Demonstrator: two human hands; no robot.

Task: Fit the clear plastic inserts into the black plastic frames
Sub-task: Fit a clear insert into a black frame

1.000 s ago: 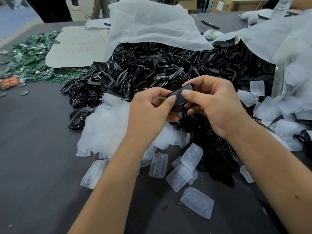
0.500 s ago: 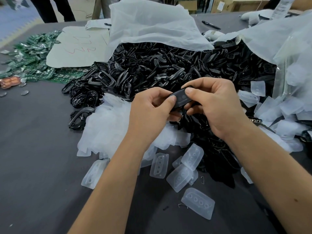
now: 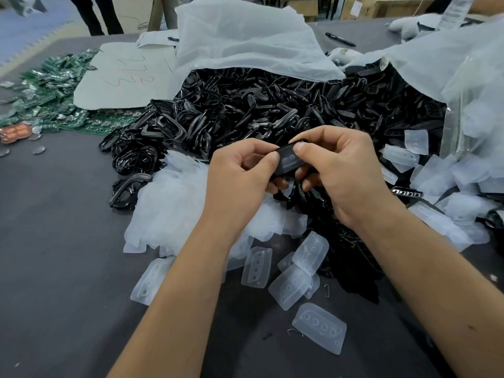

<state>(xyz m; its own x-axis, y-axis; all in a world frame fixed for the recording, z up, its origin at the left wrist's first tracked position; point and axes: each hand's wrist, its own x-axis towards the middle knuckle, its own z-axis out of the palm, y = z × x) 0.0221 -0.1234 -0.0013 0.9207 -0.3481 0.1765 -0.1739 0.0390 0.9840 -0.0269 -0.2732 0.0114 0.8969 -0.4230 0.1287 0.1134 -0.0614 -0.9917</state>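
Observation:
My left hand [image 3: 240, 178] and my right hand [image 3: 341, 170] together pinch one black plastic frame [image 3: 287, 159] above the table, thumbs pressing on its face. A clear insert with round holes shows inside that frame. A large heap of black frames [image 3: 259, 110] spills from a white bag behind my hands. Loose clear inserts [image 3: 319, 330] lie on the dark table in front of me, and a pile of clear inserts [image 3: 169, 205] lies under my left hand.
A white bag [image 3: 245, 42] covers the back of the heap. More clear inserts [image 3: 463, 173] spill from a bag at the right. Green circuit boards [image 3: 46, 88] and a white sheet [image 3: 125, 80] lie at the left. A pen [image 3: 339, 39] lies far back. Someone's legs [image 3: 95, 12] stand beyond the table.
My hands have stayed in place while my thumbs shifted on the frame. The frame has tilted so that the clear insert in it faces me.

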